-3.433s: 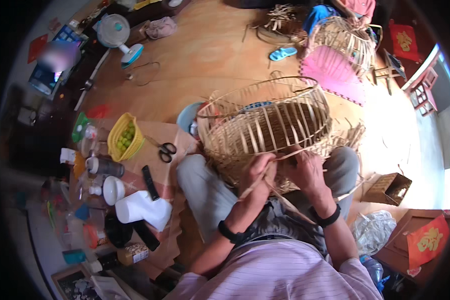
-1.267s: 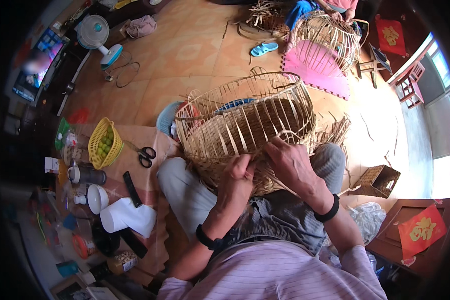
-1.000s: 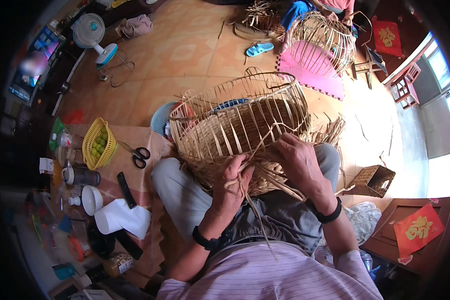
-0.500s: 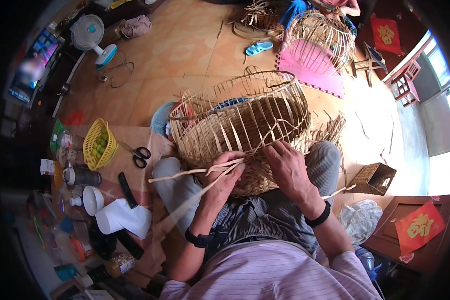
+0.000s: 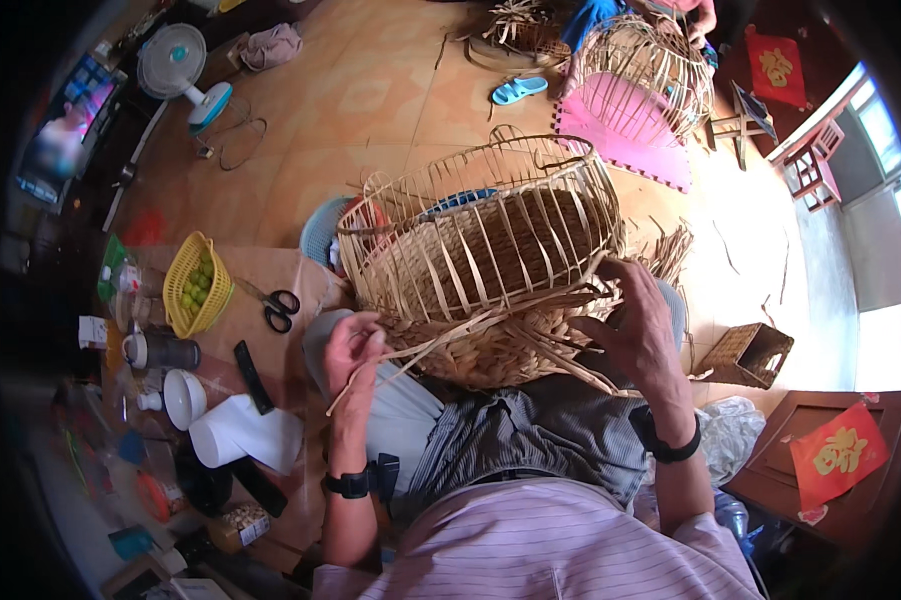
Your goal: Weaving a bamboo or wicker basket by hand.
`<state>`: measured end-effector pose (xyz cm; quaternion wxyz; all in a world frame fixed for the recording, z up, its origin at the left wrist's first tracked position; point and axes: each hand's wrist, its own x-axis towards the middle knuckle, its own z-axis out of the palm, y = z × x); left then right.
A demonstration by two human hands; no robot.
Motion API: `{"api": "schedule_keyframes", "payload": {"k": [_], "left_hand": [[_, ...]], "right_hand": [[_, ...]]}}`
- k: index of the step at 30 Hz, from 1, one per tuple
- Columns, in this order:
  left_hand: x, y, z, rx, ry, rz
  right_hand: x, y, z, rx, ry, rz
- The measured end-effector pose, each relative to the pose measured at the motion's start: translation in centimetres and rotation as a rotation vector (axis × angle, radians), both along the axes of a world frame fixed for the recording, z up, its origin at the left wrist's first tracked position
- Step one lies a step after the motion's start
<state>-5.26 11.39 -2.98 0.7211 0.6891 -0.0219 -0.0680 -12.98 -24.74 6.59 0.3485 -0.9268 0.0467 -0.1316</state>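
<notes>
A half-woven basket (image 5: 420, 265) of pale, straw-coloured strips lies tilted across my lap, its side stakes standing apart above a dense weave. My left hand (image 5: 355, 350) is off the weave at the basket's near left, fingers loosely curled and apart. Beside it, long loose strips (image 5: 440, 340) stretch left from the basket, their ends crossing near my fingers and wrist. At the basket's right side my right hand (image 5: 645, 330) is spread, thumb well away from the fingers, fingertips close to the woven edge. Short strip ends (image 5: 560, 345) bristle between my hands.
Left of my knee, a low table (image 5: 275, 265) bears black-handled scissors (image 5: 280, 308), a yellow basket (image 5: 192, 310) with green fruit and a paper roll (image 5: 245, 435). A small woven box (image 5: 745, 357) stands right. Beyond, another person handles a basket frame (image 5: 640, 75) over a pink mat (image 5: 635, 160).
My hands have moved apart: the left went left and let go of the strips, the right shifted right and spread its fingers. The strips now lie lower across the basket's front.
</notes>
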Motion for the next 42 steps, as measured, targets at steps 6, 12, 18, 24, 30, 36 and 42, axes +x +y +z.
{"api": "schedule_keyframes", "payload": {"k": [6,12,18,24,30,36,42], "left_hand": [[-0.6,3.5,-0.1,0.282,-0.033,0.126],[-0.3,4.1,-1.2,0.273,-0.085,0.172],[-0.3,4.5,-1.0,0.151,-0.072,0.214],[-0.1,4.2,-0.9,0.083,-0.091,0.188],[0.1,4.0,-0.4,0.166,-0.081,0.199],[-0.4,4.1,-0.6,0.141,-0.065,0.229],[-0.2,4.1,-0.8,0.120,-0.081,0.227]], "right_hand": [[3.3,4.9,-1.1,-0.470,0.070,0.228],[2.0,3.7,-5.7,0.084,-0.102,0.145],[-0.3,-3.8,-5.5,0.936,-0.034,-0.309],[-1.3,-4.6,-2.2,-0.165,-0.255,-0.252],[2.7,4.0,-0.3,-0.453,-0.140,0.155],[2.5,2.9,-3.8,-0.349,-0.025,0.236],[1.4,-3.5,-1.8,-0.561,-0.027,-0.307]]}}
